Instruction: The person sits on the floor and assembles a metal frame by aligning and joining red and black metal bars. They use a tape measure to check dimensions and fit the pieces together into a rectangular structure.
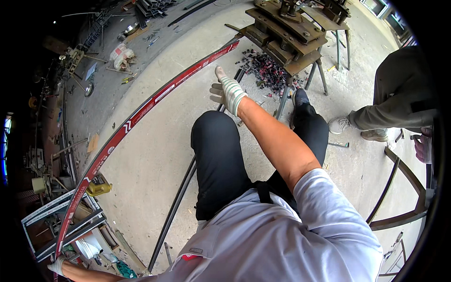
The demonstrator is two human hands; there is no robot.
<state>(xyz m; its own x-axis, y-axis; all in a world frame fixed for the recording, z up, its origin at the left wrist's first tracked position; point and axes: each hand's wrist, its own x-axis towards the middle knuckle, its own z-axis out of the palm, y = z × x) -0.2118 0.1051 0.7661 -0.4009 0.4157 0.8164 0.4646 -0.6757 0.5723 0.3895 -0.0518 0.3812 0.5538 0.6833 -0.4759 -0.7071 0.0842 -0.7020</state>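
Observation:
A long profile strip [129,124], covered in red printed film, runs in an arc from the lower left up to a steel jig [286,33] of stacked, bolted plates. My left hand [57,266], in a pale work glove, grips the strip near its lower end; part of that hand is cut off by the picture's dark rim. In a striped white glove, my right hand [230,94] reaches forward just short of the strip's far part. Its fingers are spread, with nothing in them. The strip's far tip meets the jig's left side.
Below the jig lies a heap of dark and red scraps [265,70]. Dark bars [171,214] rest on the floor by my left leg. A co-worker's leg [399,94] and bent frames [406,188] are at right. A rack of materials [70,221] stands lower left.

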